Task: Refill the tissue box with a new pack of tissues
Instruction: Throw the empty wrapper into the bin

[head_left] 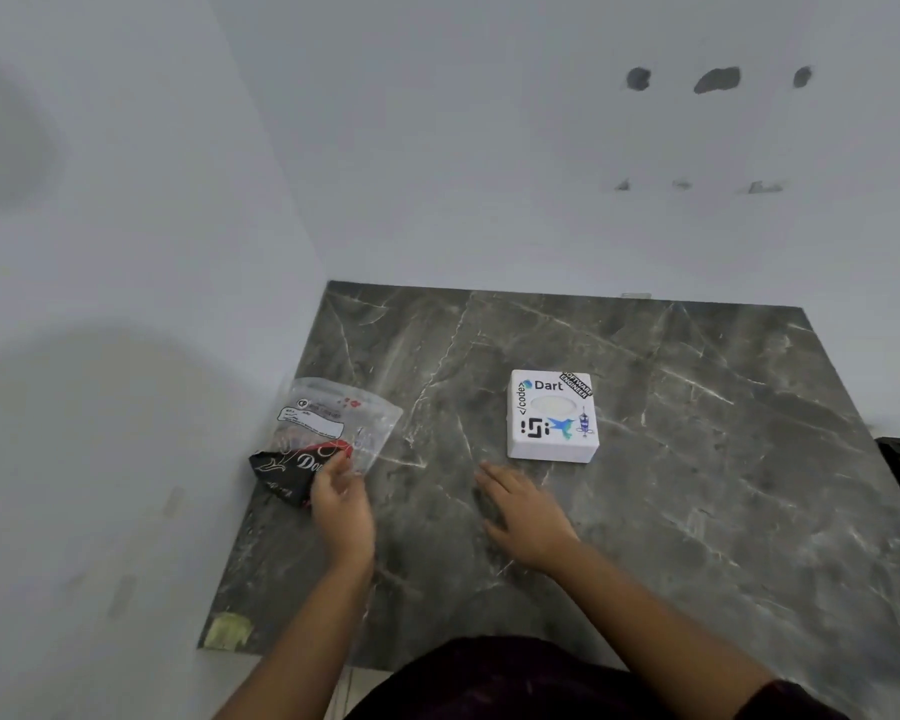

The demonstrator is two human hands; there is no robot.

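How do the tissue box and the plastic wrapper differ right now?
The tissue box is a rigid white cube covered in stickers; the plastic wrapper is limp, crumpled and mostly clear. The box sits untouched ahead of the right hand; the left hand touches the wrapper. Both rest on the marble tabletop.

A person is wearing a dark maroon garment (515,678), its short sleeve (796,701) showing at the right upper arm nearest the marble tabletop's (697,511) front edge; both forearms and the left hand (341,504) and right hand (528,517) are bare.
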